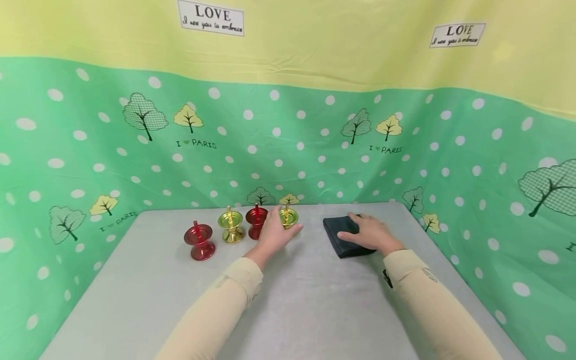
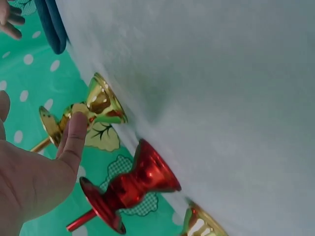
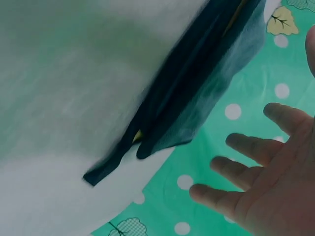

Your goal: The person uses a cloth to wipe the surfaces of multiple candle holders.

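Toward the back of the table, my left hand reaches beside the rightmost gold candle holder, thumb spread away from extended fingers. In the left wrist view, the fingers overlap this gold holder's narrow middle; whether they touch it I cannot tell. To its left stand a red candle holder, another gold candle holder and a second red one. Each has a dish with an upright peg. On the right, my right hand hovers over a folded dark blue cloth, its fingers spread apart in the right wrist view.
The grey table carries all of these things. A green dotted curtain with a yellow upper band hangs behind the table and along both sides. Beneath the right cuff a small black item shows.
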Motion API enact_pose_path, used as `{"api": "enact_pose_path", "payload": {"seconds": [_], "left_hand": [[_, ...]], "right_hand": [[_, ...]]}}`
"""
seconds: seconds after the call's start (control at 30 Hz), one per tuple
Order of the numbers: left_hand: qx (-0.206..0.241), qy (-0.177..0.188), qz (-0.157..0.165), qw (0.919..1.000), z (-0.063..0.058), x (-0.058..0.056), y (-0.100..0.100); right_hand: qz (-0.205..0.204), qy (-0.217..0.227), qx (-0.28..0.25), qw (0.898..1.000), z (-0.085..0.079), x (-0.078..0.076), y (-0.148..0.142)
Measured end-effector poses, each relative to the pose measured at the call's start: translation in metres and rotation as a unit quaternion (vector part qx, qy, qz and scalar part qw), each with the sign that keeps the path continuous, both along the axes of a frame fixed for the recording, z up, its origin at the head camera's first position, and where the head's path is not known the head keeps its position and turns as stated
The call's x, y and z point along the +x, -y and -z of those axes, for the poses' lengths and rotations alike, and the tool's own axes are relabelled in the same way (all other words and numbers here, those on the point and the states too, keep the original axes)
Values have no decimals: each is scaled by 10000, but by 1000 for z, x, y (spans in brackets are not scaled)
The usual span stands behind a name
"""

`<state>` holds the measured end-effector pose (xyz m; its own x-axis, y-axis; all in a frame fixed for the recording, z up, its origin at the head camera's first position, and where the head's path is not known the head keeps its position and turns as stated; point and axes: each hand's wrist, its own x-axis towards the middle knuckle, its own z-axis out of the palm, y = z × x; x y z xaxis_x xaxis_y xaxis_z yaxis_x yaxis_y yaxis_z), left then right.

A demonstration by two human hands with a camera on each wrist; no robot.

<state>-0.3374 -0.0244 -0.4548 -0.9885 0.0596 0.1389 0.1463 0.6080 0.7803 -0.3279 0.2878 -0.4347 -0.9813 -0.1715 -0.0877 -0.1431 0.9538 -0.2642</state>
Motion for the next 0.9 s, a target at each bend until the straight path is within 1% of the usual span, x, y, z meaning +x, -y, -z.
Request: {"api": "enact_pose_path", "payload": {"seconds": [0.1, 0.27, 0.37, 0.5, 0.6, 0.7, 0.83, 0.9], "left_hand": [[54, 6, -105, 9999, 3, -2, -3], [157, 45, -253, 9995, 5, -4, -8], [201, 105, -326, 9992, 6, -6, -9], [211, 166, -411, 9988, 8, -8, -11], [252, 184, -450, 9985, 8, -10, -11], [227, 123, -514, 9983, 10, -13, -11], [75, 14, -716, 9974, 13, -16, -11], [70, -28, -783, 9969, 14, -17, -11]], "right_hand": [[107, -7, 264, 9996, 5, -10, 13], [393, 180, 489, 9979, 13, -23, 26], [624, 408, 383, 9965, 14, -27, 31], [924, 690, 96, 9933, 18, -30, 34], [1059, 828, 39, 9909, 24, -33, 36], [1163, 859, 4, 9895, 30, -37, 37], [1311, 864, -21, 9876, 35, -42, 40], [1365, 842, 0, 9871, 37, -44, 42]]}}
